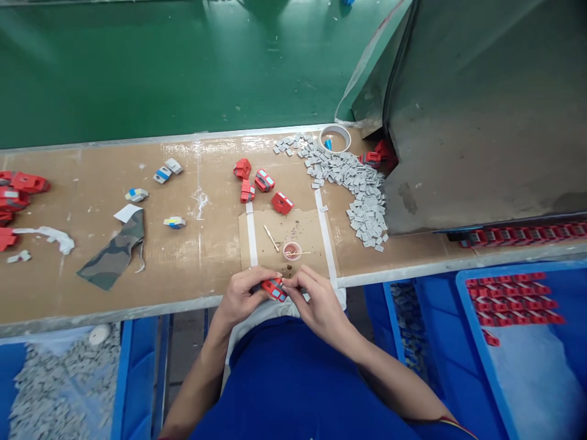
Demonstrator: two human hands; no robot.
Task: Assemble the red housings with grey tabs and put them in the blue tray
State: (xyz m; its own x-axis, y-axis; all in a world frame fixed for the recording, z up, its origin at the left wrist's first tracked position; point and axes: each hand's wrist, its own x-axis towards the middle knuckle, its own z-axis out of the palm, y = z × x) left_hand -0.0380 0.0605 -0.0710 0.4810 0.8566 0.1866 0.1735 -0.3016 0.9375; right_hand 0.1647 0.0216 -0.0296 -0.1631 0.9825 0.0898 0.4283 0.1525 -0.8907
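Observation:
At the bench's front edge, my left hand (244, 294) grips a small red toy vehicle (274, 288) with grey and pale-blue parts. My right hand (316, 299) is pinched closed at the vehicle's right end; whatever lies between its fingertips is too small to make out. Just beyond my hands stands a little round cup (291, 251) with a thin stick (302, 252) across it. A white pen-like tool (271, 238) lies left of the cup. Farther back, several red vehicle bodies (282, 203) rest near the cardboard sheet (257, 229).
Loose grey plates (353, 177) are heaped at the right, by a tape roll (334, 139). A large metal housing (486, 122) rises beyond them. Camouflage cloth (114, 253) lies left. Blue bins stand below: one with grey pieces (64, 385), another with rows of red vehicles (513, 299).

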